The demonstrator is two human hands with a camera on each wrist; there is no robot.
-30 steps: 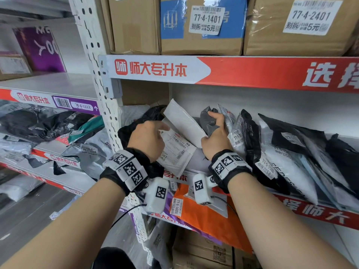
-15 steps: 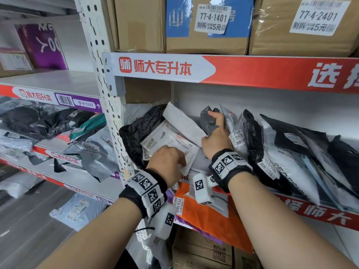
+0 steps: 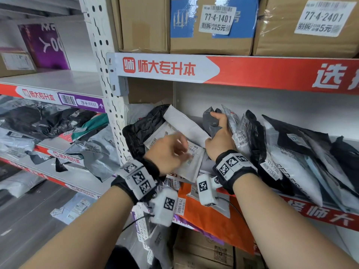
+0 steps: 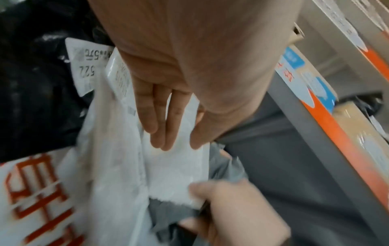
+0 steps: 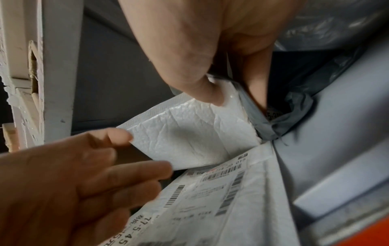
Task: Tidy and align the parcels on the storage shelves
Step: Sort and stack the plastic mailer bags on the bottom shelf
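Fingers [image 4: 160,116] of the left hand [image 3: 167,154] lie straight and together on the white padded parcel [image 3: 186,123], having risen from its near edge moments ago. Right hand [image 3: 221,136] still grips the grey bag [image 3: 210,123], holding the leaning row back; the slumped left-end parcels look ready for uprighting.

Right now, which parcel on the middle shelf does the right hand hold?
The grey parcel: the right hand curls round its top. The white parcels lie left of it; the black ones lean to its right.
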